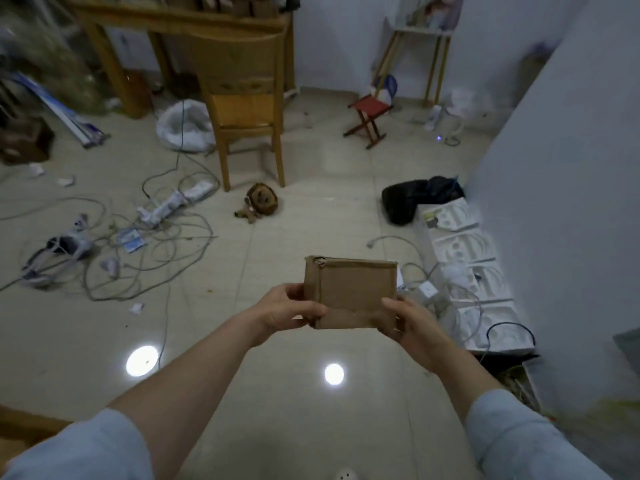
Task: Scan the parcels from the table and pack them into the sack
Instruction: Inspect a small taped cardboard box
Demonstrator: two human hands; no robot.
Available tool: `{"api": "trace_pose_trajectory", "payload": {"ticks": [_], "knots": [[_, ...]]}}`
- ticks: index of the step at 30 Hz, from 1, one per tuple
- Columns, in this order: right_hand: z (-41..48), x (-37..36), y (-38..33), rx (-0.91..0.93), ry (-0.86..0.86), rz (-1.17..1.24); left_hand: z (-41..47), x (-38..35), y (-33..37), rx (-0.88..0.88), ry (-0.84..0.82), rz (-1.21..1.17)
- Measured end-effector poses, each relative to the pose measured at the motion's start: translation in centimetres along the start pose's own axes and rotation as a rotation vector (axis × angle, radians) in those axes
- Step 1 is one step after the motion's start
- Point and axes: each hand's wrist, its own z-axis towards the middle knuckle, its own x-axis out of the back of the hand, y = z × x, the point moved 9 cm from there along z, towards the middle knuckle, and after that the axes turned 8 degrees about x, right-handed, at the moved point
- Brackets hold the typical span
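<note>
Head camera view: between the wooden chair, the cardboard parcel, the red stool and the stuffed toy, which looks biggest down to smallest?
1. Wooden chair
2. Cardboard parcel, though it is nearest the camera, held in both hands, so it looks enlarged
3. Red stool
4. Stuffed toy

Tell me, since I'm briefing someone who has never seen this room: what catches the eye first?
First, the brown cardboard parcel held up mid-frame by the left hand and right hand. Then the tangle of grey cables across the floor at left, and the wooden chair behind, a plush toy at its feet.
</note>
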Motion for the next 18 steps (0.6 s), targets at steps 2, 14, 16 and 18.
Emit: {"api": "trace_pose_trajectory", "payload": {"ticks": [2, 14, 16, 18], "knots": [[1.7, -0.2, -2.8, 0.011, -0.021, -0.019, 0.5, 0.7, 3.3, -0.014, -0.024, -0.031], [21.8, -0.3, -23.0, 0.288, -0.136, -0.024, 11.5, 6.3, 25.8, -0.130, -0.061, -0.163], [25.4, -1.0, -26.8, 0.349, -0.159, -0.068, 13.5, 8.2, 29.0, -0.120, -0.096, -0.261], [29.2, -2.1, -30.2, 0.397, -0.190, -0.102, 16.2, 10.6, 32.1, -0.083, -0.121, -0.286]]}}
